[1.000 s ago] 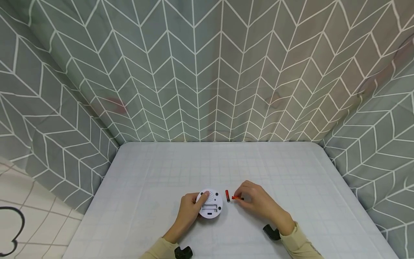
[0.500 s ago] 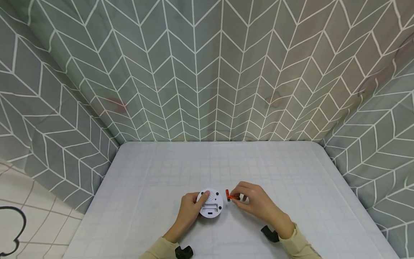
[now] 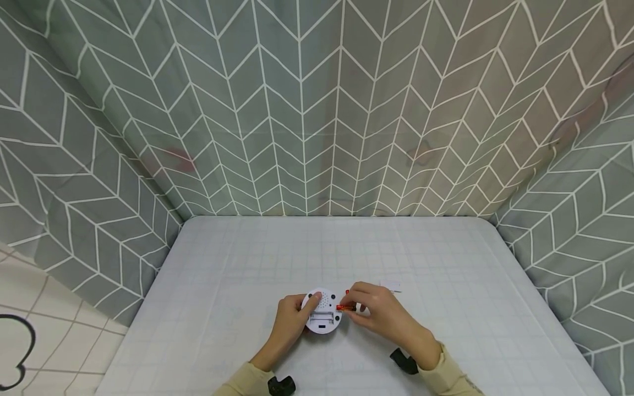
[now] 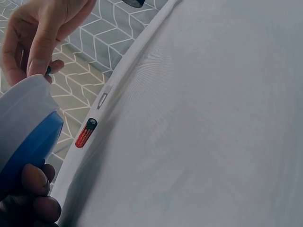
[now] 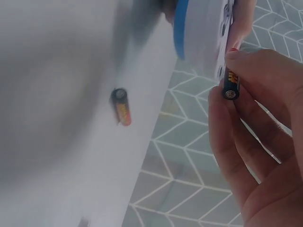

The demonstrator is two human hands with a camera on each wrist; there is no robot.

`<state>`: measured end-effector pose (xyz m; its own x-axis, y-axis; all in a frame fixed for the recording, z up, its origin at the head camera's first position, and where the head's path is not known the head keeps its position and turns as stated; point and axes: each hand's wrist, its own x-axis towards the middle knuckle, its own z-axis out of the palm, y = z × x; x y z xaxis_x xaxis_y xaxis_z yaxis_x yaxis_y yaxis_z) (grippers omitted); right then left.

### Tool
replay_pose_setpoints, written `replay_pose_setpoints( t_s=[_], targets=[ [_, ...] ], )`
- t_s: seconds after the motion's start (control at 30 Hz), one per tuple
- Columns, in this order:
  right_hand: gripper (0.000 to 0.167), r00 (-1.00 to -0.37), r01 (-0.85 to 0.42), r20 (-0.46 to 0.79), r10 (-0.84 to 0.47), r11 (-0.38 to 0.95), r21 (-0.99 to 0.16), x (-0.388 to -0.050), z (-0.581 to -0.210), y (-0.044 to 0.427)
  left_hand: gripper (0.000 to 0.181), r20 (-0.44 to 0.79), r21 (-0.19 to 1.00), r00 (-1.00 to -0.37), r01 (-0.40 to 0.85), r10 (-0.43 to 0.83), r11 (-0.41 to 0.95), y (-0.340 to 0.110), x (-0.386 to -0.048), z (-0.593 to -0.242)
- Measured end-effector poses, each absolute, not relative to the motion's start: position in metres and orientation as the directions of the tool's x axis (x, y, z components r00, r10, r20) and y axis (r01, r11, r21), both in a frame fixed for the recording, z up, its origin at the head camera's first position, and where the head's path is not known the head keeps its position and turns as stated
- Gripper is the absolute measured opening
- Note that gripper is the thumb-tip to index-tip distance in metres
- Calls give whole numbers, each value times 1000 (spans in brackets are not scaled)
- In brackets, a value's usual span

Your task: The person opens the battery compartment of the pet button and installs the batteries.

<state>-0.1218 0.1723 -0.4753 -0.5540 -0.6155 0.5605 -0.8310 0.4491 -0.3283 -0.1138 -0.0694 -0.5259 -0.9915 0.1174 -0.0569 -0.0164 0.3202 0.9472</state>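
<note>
My left hand grips a round white device, thumb on its speckled face. That face shows an open battery compartment and dark round feet. Blue covers the device's other side in the left wrist view. Between thumb and fingertips, my right hand pinches a red and black battery right at the device's edge; whether it touches is unclear. A second battery lies loose on the table, mostly hidden behind the right fingers in the head view.
The white-covered table spreads around both hands. A small flat whitish piece lies just beyond the right hand. Patterned grey curtains hang at the back and sides. Black wrist cameras are strapped on both wrists.
My right hand has moved left with the battery, past the loose one and up to the device. The whitish piece behind that hand has come into sight. The left hand stays put.
</note>
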Motion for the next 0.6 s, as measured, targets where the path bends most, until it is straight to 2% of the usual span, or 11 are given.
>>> replay_pose_setpoints(
  t_s=[0.6],
  targets=[
    [20, -531, -847, 528, -662, 434, -307, -116, -473, 156, 45, -22, 946, -993, 18, 120, 324, -70, -114, -531]
  ],
)
